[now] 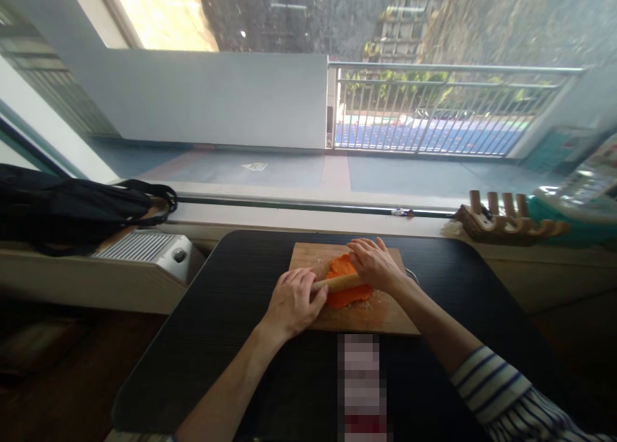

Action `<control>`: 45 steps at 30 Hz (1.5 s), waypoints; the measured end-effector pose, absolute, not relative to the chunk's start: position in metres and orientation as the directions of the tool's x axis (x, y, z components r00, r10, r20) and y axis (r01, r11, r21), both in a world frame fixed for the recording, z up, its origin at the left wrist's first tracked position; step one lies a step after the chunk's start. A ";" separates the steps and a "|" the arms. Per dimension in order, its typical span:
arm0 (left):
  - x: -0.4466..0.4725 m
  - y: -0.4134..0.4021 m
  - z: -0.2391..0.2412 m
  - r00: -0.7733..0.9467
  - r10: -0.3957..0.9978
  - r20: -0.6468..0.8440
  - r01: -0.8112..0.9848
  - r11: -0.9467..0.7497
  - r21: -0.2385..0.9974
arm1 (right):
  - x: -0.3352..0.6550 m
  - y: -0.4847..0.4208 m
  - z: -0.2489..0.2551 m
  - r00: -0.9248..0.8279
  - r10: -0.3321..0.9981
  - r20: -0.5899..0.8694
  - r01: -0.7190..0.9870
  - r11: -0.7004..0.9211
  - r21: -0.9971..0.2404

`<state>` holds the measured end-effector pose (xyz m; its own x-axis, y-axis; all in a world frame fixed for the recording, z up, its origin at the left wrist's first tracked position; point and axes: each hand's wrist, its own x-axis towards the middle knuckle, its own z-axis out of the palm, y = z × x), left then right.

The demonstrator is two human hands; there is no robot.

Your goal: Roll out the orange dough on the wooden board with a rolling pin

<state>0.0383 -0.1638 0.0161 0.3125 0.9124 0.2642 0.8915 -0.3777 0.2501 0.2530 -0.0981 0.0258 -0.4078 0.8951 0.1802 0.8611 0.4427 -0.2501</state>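
A flattened piece of orange dough (349,296) lies on a wooden cutting board (308,254), with crumbs scattered round it. Across the dough rests a wooden rolling pin (343,282), slightly tilted, its right end higher in view. My left hand (295,300) grips the pin's left end, thumb along its near side. Over the right end is my right hand (376,263), its palm on the pin and its fingers pointing forward; it hides that end. The dough's far right part is also partly covered by this hand.
The board lies on a black table (207,313) against a window sill. A black bag (72,207) sits at left above a white radiator (144,246). At right are a wooden-pegged basket (501,223) and a teal container (554,211). A blurred-out strip (361,384) shows nearby.
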 end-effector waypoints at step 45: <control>0.046 -0.172 -0.009 0.221 0.909 0.353 0.962 -0.262 0.072 | 0.242 -0.102 0.017 -0.366 0.928 0.069 0.927 0.370 -0.061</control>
<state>0.0457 -0.1723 -0.0090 0.2212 0.9092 0.3528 0.9624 -0.2620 0.0718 0.2424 -0.1023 0.0166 -0.3656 0.9282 0.0686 0.9272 0.3697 -0.0608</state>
